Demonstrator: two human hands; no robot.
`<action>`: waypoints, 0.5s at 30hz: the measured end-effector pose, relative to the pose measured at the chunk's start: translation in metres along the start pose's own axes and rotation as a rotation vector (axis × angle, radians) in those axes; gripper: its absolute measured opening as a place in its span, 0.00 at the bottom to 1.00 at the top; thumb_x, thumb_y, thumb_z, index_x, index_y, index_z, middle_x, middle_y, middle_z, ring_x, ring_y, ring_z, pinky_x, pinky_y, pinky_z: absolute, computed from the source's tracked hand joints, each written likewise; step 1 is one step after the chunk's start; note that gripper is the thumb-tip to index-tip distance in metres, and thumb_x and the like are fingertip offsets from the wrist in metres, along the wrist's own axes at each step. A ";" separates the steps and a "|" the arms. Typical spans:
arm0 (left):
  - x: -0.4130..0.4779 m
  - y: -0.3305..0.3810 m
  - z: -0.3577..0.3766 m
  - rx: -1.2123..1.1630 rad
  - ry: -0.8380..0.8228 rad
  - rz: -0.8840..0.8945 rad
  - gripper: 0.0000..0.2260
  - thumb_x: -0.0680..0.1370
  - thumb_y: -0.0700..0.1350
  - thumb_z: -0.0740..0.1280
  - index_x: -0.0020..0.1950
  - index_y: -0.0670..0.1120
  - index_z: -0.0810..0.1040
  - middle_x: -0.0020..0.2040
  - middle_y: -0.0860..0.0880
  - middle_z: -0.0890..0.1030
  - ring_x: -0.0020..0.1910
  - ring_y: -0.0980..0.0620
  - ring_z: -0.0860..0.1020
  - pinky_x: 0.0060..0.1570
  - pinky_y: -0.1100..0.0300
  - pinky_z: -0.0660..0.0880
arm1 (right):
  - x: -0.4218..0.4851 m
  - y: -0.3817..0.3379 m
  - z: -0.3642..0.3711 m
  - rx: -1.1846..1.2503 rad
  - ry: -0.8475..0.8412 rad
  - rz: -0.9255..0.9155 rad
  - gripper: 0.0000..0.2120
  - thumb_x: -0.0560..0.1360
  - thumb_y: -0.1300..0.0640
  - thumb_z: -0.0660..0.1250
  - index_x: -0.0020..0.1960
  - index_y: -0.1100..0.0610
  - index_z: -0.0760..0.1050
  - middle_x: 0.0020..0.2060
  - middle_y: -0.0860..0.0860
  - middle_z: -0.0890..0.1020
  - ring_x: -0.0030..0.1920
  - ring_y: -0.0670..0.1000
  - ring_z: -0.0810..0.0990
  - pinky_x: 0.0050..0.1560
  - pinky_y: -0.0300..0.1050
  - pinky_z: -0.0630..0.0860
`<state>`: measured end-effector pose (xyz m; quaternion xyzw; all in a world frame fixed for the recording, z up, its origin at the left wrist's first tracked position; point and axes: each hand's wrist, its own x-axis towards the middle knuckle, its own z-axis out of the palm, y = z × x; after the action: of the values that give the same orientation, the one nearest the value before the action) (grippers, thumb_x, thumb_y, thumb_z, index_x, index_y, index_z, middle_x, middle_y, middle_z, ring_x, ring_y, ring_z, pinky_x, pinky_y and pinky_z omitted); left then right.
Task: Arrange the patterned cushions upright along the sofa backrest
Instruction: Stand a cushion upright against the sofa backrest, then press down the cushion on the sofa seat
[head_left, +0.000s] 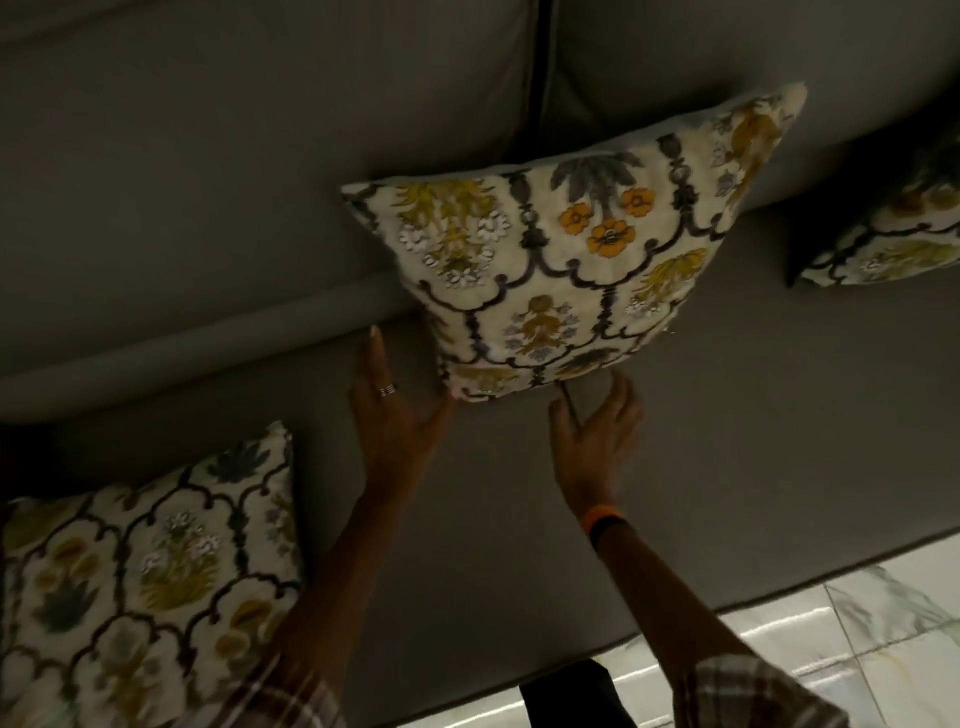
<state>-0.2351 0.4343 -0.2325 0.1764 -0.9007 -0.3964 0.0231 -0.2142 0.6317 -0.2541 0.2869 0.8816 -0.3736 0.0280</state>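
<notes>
A cream cushion with floral pattern (566, 260) stands upright in the middle of the grey sofa, leaning on the backrest (260, 156). My left hand (395, 410) is open beside its lower left corner, thumb near or touching the edge. My right hand (597, 431) is open just below its bottom edge, fingers spread, holding nothing. A second patterned cushion (145, 566) lies at the lower left on the seat, partly behind my left arm. A third patterned cushion (893, 234) sits at the right edge, cut off by the frame.
The grey sofa seat (727, 415) runs across the view, with a gap between backrest cushions (543, 67) above the middle cushion. Glossy marble floor tiles (831, 634) show at the lower right, in front of the sofa.
</notes>
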 end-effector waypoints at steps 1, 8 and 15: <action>-0.005 -0.014 -0.016 0.093 -0.014 0.030 0.46 0.74 0.63 0.71 0.84 0.55 0.50 0.82 0.41 0.60 0.79 0.39 0.62 0.75 0.36 0.64 | -0.025 -0.002 0.015 -0.065 -0.054 -0.073 0.50 0.74 0.30 0.58 0.86 0.60 0.60 0.84 0.63 0.64 0.84 0.65 0.60 0.84 0.68 0.58; -0.036 -0.163 -0.157 0.506 0.018 0.095 0.34 0.75 0.57 0.65 0.79 0.49 0.62 0.76 0.37 0.69 0.75 0.37 0.65 0.73 0.31 0.64 | -0.189 -0.067 0.129 -0.154 -0.285 -0.336 0.46 0.75 0.30 0.61 0.83 0.60 0.68 0.80 0.63 0.71 0.81 0.66 0.68 0.79 0.69 0.65; -0.082 -0.318 -0.281 0.301 0.020 -0.531 0.44 0.75 0.69 0.63 0.82 0.43 0.58 0.80 0.36 0.62 0.77 0.32 0.63 0.73 0.31 0.64 | -0.297 -0.084 0.226 0.153 -0.701 0.139 0.67 0.62 0.15 0.70 0.88 0.41 0.42 0.87 0.53 0.60 0.81 0.63 0.70 0.66 0.73 0.81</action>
<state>-0.0120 0.0650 -0.2620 0.4109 -0.8715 -0.2488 -0.0989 -0.0477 0.2883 -0.2841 0.2020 0.7664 -0.5114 0.3320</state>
